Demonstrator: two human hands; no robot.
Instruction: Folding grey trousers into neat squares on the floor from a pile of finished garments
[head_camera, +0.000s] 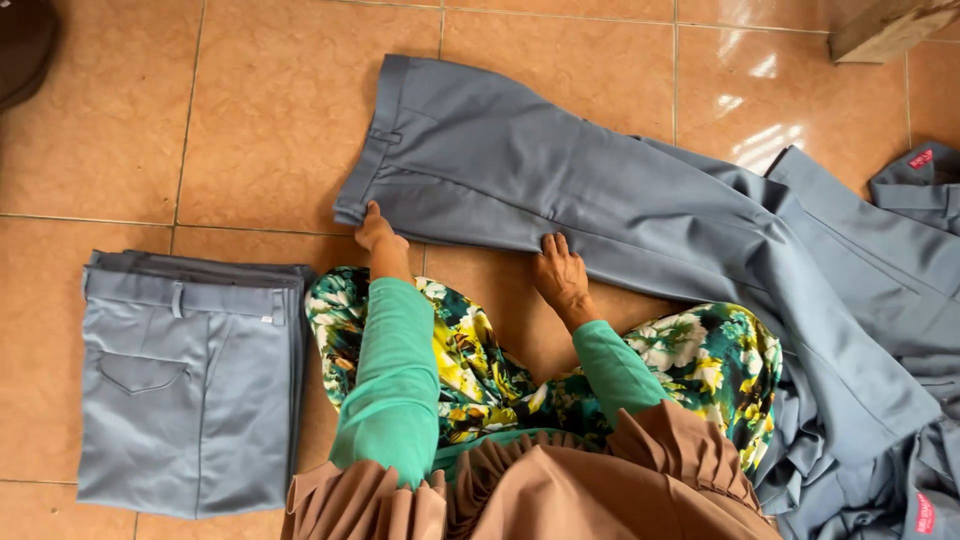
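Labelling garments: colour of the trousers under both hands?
Plain blue-grey trousers, clearest in the head view.

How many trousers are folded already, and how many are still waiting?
Done: a folded stack of grey trousers lies on the tiled floor; how many are in it cannot be told. In hand: one pair of trousers is spread flat, with the left hand pressing near its waistband and the right hand on its lower edge. Left: a crumpled heap of grey clothes on the right.

Bright, even daylight, glare on the floor tiles (770, 110) upper right, shadows soft, focus seemingly sharp throughout.
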